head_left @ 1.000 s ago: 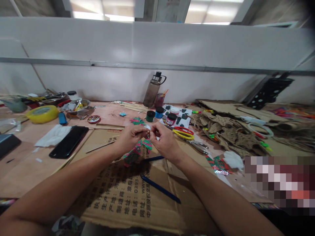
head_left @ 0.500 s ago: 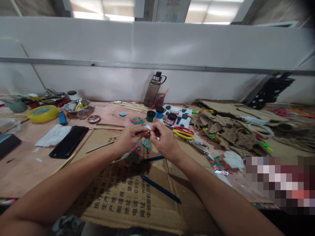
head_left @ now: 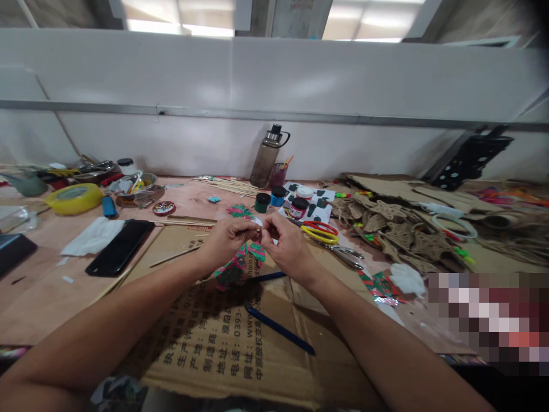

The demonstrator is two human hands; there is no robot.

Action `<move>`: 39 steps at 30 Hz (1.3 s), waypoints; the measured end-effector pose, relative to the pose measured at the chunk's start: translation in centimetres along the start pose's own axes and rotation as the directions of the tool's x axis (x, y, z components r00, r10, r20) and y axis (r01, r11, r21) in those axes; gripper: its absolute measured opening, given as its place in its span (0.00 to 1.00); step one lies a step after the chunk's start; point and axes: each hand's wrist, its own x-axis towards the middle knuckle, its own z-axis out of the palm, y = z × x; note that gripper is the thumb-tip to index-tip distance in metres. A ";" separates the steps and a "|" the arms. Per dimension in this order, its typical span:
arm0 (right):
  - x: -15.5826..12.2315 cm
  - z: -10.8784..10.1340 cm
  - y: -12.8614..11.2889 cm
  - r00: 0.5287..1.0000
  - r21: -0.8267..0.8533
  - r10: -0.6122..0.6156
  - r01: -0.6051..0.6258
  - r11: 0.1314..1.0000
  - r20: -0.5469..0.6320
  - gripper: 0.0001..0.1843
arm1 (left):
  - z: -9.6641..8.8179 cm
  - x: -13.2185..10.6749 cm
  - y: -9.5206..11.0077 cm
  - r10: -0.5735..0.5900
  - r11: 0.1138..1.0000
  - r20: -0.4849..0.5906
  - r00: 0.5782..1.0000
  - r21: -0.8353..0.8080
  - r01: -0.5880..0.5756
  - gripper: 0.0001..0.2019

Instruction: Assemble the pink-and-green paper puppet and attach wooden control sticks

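My left hand [head_left: 226,240] and my right hand [head_left: 283,240] meet fingertip to fingertip above a flat cardboard sheet [head_left: 206,337]. Both are closed in a pinch on something tiny between them, too small to name. Just below the fingers is a pink and green patterned piece [head_left: 234,270], partly hidden by the hands. Another pink and green piece [head_left: 239,211] shows behind the fingertips. Nearer to me on the cardboard lies a dark blue pointed strip [head_left: 281,330], with a second blue strip [head_left: 268,277] under my right wrist.
Scissors with red and yellow handles [head_left: 321,232] and metal pliers [head_left: 348,256] lie right of my hands. Paint jars [head_left: 262,202] and a water bottle [head_left: 265,160] stand behind. To the left are a black phone [head_left: 120,248] and yellow tape [head_left: 74,198]; brown woven pieces [head_left: 398,229] pile up at right.
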 end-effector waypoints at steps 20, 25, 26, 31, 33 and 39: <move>0.0 0.4 0.4 1.000 -0.013 -0.014 0.014 1.000 -0.002 0.05 | 0.3 -0.3 0.2 0.058 0.977 -0.024 0.998 0.209 -0.052 0.08; 0.0 0.4 0.6 1.000 0.018 0.019 -0.020 1.000 0.015 0.05 | 0.3 -0.1 0.7 0.041 0.978 0.011 0.999 0.206 -0.043 0.10; -0.1 0.4 0.6 1.000 0.021 0.021 -0.021 1.000 0.015 0.05 | 0.3 -0.1 0.7 0.038 0.978 0.007 0.999 0.206 -0.039 0.11; -0.1 0.6 0.5 1.000 0.013 0.017 -0.017 1.000 0.015 0.04 | 0.3 -0.2 0.3 0.032 0.970 -0.017 0.999 0.242 -0.027 0.11; -0.2 0.7 0.6 0.999 0.022 0.031 -0.031 0.999 0.020 0.04 | 0.3 -0.3 0.2 0.031 0.965 -0.030 0.999 0.260 -0.022 0.11; -0.3 1.1 0.9 0.997 0.046 0.075 -0.076 0.996 0.024 0.03 | 0.5 -0.5 0.1 0.007 0.962 -0.043 0.999 0.273 0.005 0.08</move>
